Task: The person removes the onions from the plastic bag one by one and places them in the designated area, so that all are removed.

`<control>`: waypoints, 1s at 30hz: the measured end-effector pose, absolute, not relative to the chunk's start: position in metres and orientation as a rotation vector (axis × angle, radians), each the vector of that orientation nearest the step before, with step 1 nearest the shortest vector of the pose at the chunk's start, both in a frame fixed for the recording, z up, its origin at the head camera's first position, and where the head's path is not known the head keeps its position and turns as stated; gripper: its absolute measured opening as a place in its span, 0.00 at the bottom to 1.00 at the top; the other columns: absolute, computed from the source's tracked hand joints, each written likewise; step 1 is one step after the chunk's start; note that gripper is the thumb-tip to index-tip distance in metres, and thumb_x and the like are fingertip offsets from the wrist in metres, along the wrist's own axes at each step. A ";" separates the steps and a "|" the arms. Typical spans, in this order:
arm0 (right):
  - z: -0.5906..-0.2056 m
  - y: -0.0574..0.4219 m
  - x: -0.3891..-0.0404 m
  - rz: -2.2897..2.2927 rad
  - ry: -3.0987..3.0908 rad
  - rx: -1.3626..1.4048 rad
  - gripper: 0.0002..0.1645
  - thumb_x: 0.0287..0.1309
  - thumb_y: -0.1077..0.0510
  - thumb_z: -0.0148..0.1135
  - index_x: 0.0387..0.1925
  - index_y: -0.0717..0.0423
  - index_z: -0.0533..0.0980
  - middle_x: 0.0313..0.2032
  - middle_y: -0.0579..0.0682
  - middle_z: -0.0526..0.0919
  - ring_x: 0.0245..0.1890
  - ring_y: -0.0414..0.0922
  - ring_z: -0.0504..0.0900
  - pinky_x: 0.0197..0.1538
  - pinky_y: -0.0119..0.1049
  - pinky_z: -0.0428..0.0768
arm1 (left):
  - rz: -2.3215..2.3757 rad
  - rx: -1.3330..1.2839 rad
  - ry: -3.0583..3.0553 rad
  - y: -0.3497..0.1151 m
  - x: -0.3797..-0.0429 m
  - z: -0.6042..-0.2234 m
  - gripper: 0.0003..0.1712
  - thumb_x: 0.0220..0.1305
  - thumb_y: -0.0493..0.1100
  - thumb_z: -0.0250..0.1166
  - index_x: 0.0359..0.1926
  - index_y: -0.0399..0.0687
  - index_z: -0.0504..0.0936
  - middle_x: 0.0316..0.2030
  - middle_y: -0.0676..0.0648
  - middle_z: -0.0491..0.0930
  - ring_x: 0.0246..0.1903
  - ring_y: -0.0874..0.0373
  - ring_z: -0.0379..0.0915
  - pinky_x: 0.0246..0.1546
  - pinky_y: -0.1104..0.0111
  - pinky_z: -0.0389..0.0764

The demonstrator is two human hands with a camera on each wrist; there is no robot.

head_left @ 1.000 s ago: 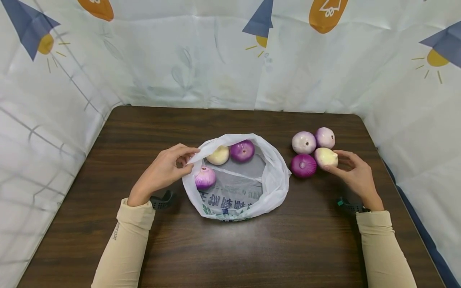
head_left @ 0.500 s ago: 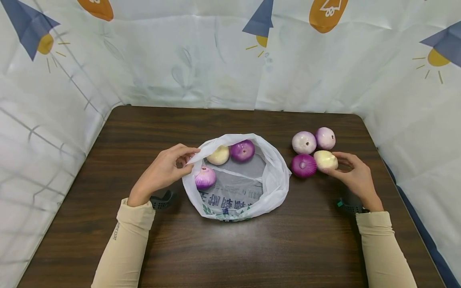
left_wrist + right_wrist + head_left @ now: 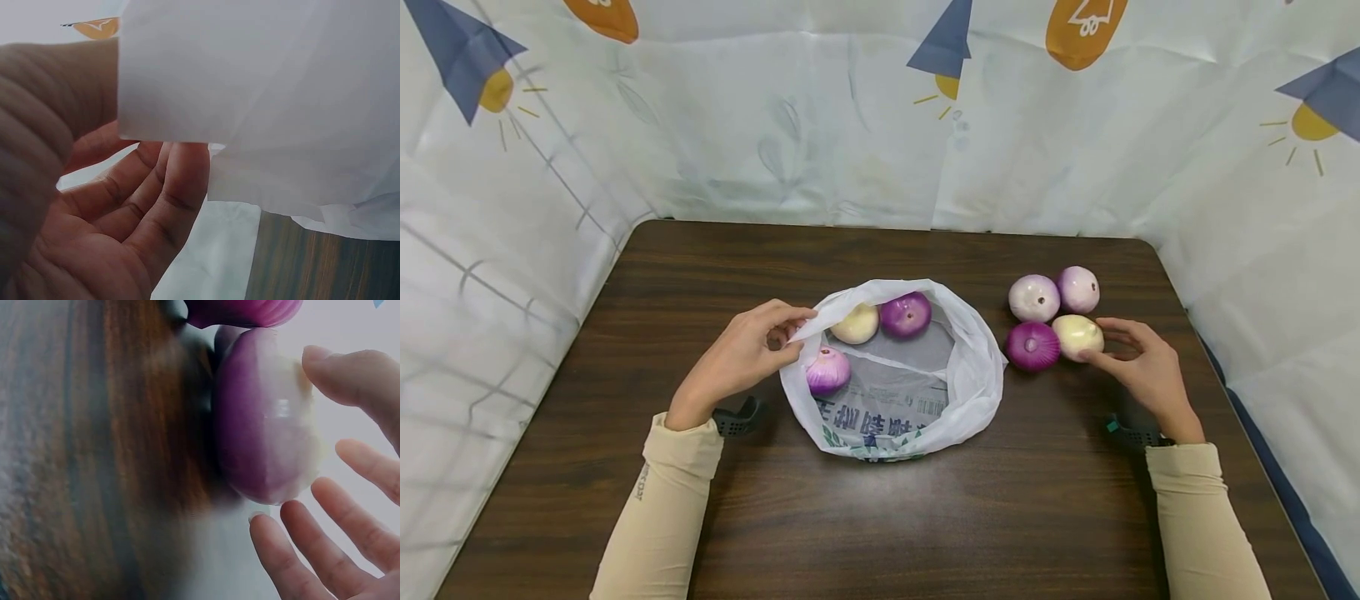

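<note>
My left hand [image 3: 741, 358] pinches the left rim of a white plastic bag [image 3: 977, 367] between thumb and fingers. Inside the open-mouthed bag lie a pale onion [image 3: 856, 324], a dark purple onion [image 3: 906, 315] and a pink-purple onion [image 3: 828, 370]. Over on the right, my right hand [image 3: 1138, 367] is beside a pale yellowish onion [image 3: 1077, 337] that rests on the table. In the right wrist view its fingers [image 3: 312, 540] are spread around that onion, with the thumb apart from it. The left wrist view is mostly filled by bag plastic [image 3: 269, 75], which hides some fingertips.
Touching or close to the pale onion are a bright purple onion [image 3: 1033, 347] and two whitish-purple onions, one nearer the bag [image 3: 1033, 298] and one farther back [image 3: 1078, 289]. All sit on a dark wooden table [image 3: 880, 525]. A printed white sheet [image 3: 737, 125] surrounds the table.
The pale onion beside the right hand has turned and shifted slightly left and down. My right hand has loosened from it and eased slightly right. The left hand and bag look unchanged.
</note>
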State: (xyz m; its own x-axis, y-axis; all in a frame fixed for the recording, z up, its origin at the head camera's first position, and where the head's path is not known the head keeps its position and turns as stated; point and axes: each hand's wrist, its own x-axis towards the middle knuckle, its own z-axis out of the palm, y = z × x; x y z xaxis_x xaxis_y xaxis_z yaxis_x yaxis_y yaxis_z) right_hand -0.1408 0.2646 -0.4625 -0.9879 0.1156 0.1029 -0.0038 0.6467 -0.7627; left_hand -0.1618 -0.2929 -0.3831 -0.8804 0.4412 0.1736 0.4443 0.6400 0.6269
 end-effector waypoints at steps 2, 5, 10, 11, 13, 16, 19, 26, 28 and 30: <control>-0.461 0.265 -0.141 1.254 -2.710 -0.091 0.35 0.55 0.52 0.78 0.64 0.51 0.78 0.57 0.42 0.80 0.49 0.19 0.78 0.44 0.10 0.76 | -1.091 -0.765 -2.840 -0.293 -0.162 -0.383 0.24 0.61 0.29 0.69 0.59 0.40 0.83 0.41 0.46 0.83 0.38 0.57 0.77 0.41 0.73 0.81; -0.458 0.266 -0.141 1.249 -2.695 -0.093 0.34 0.56 0.52 0.78 0.64 0.51 0.78 0.55 0.38 0.79 0.48 0.20 0.79 0.44 0.09 0.75 | -1.090 -0.763 -2.840 -0.294 -0.161 -0.383 0.24 0.61 0.29 0.69 0.59 0.40 0.83 0.41 0.46 0.83 0.38 0.57 0.77 0.41 0.73 0.80; -0.452 0.266 -0.141 1.269 -2.643 -0.136 0.33 0.58 0.53 0.77 0.64 0.54 0.77 0.53 0.33 0.78 0.48 0.21 0.80 0.48 0.09 0.74 | -1.088 -0.765 -2.836 -0.294 -0.160 -0.381 0.24 0.61 0.29 0.69 0.59 0.40 0.83 0.41 0.46 0.83 0.38 0.57 0.77 0.41 0.73 0.79; -0.450 0.265 -0.141 1.273 -2.628 -0.138 0.33 0.58 0.54 0.76 0.64 0.54 0.77 0.53 0.32 0.77 0.48 0.21 0.80 0.49 0.09 0.74 | -1.090 -0.765 -2.836 -0.295 -0.160 -0.381 0.24 0.61 0.29 0.69 0.59 0.40 0.83 0.41 0.46 0.83 0.38 0.57 0.77 0.41 0.73 0.79; -0.446 0.263 -0.142 1.281 -2.599 -0.135 0.32 0.58 0.55 0.76 0.64 0.53 0.77 0.52 0.30 0.77 0.48 0.23 0.80 0.50 0.09 0.75 | -1.095 -0.766 -2.832 -0.295 -0.160 -0.380 0.23 0.61 0.29 0.69 0.59 0.40 0.84 0.41 0.46 0.83 0.38 0.57 0.77 0.41 0.73 0.79; -0.439 0.256 -0.143 1.292 -2.563 -0.109 0.31 0.58 0.57 0.76 0.63 0.53 0.78 0.52 0.31 0.77 0.49 0.25 0.81 0.51 0.10 0.75 | -1.102 -0.759 -2.832 -0.295 -0.160 -0.381 0.24 0.61 0.29 0.69 0.59 0.40 0.84 0.41 0.46 0.83 0.38 0.57 0.77 0.41 0.74 0.79; -0.432 0.248 -0.145 1.295 -2.540 -0.066 0.31 0.57 0.59 0.76 0.62 0.55 0.78 0.53 0.32 0.77 0.49 0.26 0.81 0.52 0.10 0.75 | -1.103 -0.754 -2.830 -0.297 -0.160 -0.380 0.23 0.62 0.29 0.68 0.59 0.41 0.84 0.40 0.46 0.83 0.38 0.57 0.77 0.41 0.74 0.79; -0.420 0.228 -0.151 1.323 -2.467 0.111 0.31 0.52 0.67 0.77 0.60 0.59 0.79 0.52 0.36 0.79 0.49 0.30 0.84 0.51 0.13 0.78 | -1.097 -0.747 -2.829 -0.298 -0.159 -0.378 0.23 0.62 0.30 0.67 0.59 0.41 0.84 0.40 0.46 0.83 0.38 0.57 0.77 0.41 0.73 0.80; -0.416 0.222 -0.152 1.347 -2.445 0.168 0.32 0.51 0.69 0.77 0.60 0.61 0.79 0.52 0.37 0.81 0.49 0.31 0.84 0.52 0.14 0.79 | -1.096 -0.746 -2.828 -0.298 -0.159 -0.378 0.23 0.62 0.30 0.67 0.59 0.41 0.84 0.40 0.46 0.83 0.38 0.57 0.77 0.41 0.73 0.80; -0.413 0.215 -0.153 1.355 -2.435 0.213 0.32 0.51 0.71 0.76 0.59 0.64 0.79 0.51 0.38 0.81 0.49 0.30 0.84 0.52 0.14 0.79 | -1.101 -0.748 -2.825 -0.298 -0.159 -0.377 0.23 0.63 0.30 0.67 0.59 0.40 0.83 0.41 0.46 0.83 0.38 0.57 0.77 0.40 0.73 0.80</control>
